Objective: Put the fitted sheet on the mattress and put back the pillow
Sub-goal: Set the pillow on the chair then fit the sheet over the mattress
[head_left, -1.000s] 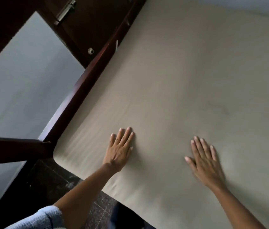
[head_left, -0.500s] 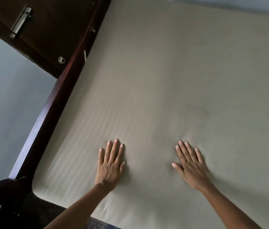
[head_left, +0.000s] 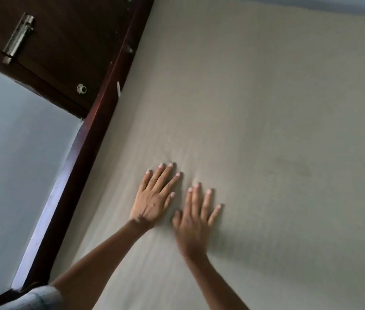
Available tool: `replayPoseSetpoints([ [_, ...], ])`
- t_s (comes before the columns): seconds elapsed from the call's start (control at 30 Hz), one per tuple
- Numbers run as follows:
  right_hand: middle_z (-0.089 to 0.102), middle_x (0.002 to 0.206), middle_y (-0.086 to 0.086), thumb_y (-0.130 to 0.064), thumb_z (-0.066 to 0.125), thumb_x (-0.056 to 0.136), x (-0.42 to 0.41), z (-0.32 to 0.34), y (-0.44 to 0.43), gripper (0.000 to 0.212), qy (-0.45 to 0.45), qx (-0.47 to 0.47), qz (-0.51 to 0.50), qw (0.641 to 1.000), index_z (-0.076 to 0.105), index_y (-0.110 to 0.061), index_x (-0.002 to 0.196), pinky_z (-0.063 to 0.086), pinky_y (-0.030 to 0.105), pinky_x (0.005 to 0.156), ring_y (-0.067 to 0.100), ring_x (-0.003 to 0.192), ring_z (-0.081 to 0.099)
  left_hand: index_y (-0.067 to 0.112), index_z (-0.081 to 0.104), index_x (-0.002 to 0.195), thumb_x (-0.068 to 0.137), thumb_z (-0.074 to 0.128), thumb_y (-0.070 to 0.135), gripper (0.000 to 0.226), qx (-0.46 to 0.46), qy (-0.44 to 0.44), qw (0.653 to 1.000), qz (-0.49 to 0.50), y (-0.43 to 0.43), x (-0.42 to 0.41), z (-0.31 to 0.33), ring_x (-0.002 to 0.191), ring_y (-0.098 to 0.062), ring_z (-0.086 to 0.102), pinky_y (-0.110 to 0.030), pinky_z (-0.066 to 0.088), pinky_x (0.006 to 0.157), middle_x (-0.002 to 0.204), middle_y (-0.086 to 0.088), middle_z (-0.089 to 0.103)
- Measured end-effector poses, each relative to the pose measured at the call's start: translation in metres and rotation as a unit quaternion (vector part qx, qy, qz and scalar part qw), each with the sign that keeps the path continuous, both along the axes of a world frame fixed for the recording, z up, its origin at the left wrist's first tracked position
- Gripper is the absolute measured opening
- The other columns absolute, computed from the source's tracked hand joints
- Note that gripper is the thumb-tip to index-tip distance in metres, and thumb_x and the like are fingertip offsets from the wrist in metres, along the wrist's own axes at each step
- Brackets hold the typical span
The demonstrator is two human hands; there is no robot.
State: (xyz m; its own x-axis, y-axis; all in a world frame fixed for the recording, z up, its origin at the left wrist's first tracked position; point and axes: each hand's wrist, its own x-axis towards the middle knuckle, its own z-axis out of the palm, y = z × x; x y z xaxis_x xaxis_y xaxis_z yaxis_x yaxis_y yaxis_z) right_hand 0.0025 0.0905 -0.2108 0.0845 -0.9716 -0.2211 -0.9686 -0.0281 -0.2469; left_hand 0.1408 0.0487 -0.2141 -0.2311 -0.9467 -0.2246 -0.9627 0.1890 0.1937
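hands: right hand (head_left: 194, 222) now just beside left hand (head_left: 154, 198), no longer apart | fitted sheet (head_left: 266, 108): small creases at fingertips

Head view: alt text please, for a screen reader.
Two bare hands, left hand and right hand, lie flat side by side on a beige fitted sheet, fingers spread. A dark wooden bed frame borders the left edge.

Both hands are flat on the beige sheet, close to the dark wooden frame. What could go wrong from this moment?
1. The left hand and right hand lie close together, and small creases fan out at the fingertips; pushing further may bunch the fitted sheet instead of flattening it.
2. The sheet's edge at the wooden frame is hidden, so a loose tuck there may go unnoticed.
3. No pillow is in view; that step may be forgotten.
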Motion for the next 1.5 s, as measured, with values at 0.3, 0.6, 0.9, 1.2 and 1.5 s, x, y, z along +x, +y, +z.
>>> replayPoseSetpoints([
  [0.3, 0.041, 0.146, 0.013, -0.040, 0.039, 0.092, -0.141, -0.015, -0.014, 0.056, -0.026, -0.103, 0.018, 0.994, 0.038, -0.007, 0.138, 0.018, 0.052, 0.111, 0.028, 0.138, 0.029, 0.027, 0.023, 0.149, 0.096, 0.014, 0.054, 0.060, -0.006, -0.005, 0.997, 0.079, -0.008, -0.033, -0.004, 0.146, -0.027, 0.003, -0.042, -0.008, 0.117, 0.158, -0.005, 0.010],
  [0.6, 0.025, 0.153, 0.017, -0.055, 0.035, 0.086, -0.198, -0.026, 0.009, 0.065, 0.056, 0.003, -0.248, 0.967, 0.032, -0.027, 0.145, 0.006, 0.072, 0.104, 0.048, 0.139, 0.017, 0.019, 0.031, 0.144, 0.100, 0.015, 0.044, 0.053, -0.004, 0.057, 0.995, -0.078, -0.016, -0.149, 0.001, 0.143, -0.028, 0.014, -0.057, 0.013, 0.113, 0.154, -0.011, 0.024],
  [0.9, 0.036, 0.151, -0.002, -0.038, 0.047, 0.091, -0.210, 0.000, 0.116, 0.053, -0.146, -0.031, 0.040, 0.988, 0.037, -0.026, 0.142, 0.023, 0.048, 0.114, 0.017, 0.140, 0.031, 0.020, 0.045, 0.138, 0.102, 0.005, 0.041, 0.057, 0.049, 0.033, 0.963, -0.264, 0.048, -0.319, 0.013, 0.138, -0.030, 0.029, -0.049, 0.015, 0.110, 0.148, -0.008, 0.039],
  [1.2, 0.027, 0.153, 0.014, -0.049, 0.029, 0.092, -0.614, -0.011, 0.207, 0.063, 0.084, -0.031, -0.373, 0.924, 0.036, -0.015, 0.145, 0.006, 0.059, 0.111, 0.038, 0.141, 0.021, 0.018, 0.047, 0.138, 0.101, 0.008, 0.040, 0.058, 0.058, 0.068, 0.953, -0.290, 0.115, -0.521, 0.016, 0.143, -0.026, 0.017, -0.045, 0.007, 0.116, 0.151, -0.005, 0.033],
  [1.5, 0.048, 0.143, -0.006, -0.051, 0.036, 0.091, -0.555, -0.020, 0.216, 0.054, 0.011, -0.028, -0.121, 0.992, 0.044, -0.029, 0.139, 0.010, 0.066, 0.108, 0.031, 0.143, 0.021, 0.016, 0.061, 0.121, 0.090, 0.030, 0.026, 0.045, 0.071, 0.092, 0.939, -0.324, 0.146, -0.661, 0.020, 0.129, -0.032, 0.046, -0.054, 0.036, 0.104, 0.133, -0.008, 0.055],
])
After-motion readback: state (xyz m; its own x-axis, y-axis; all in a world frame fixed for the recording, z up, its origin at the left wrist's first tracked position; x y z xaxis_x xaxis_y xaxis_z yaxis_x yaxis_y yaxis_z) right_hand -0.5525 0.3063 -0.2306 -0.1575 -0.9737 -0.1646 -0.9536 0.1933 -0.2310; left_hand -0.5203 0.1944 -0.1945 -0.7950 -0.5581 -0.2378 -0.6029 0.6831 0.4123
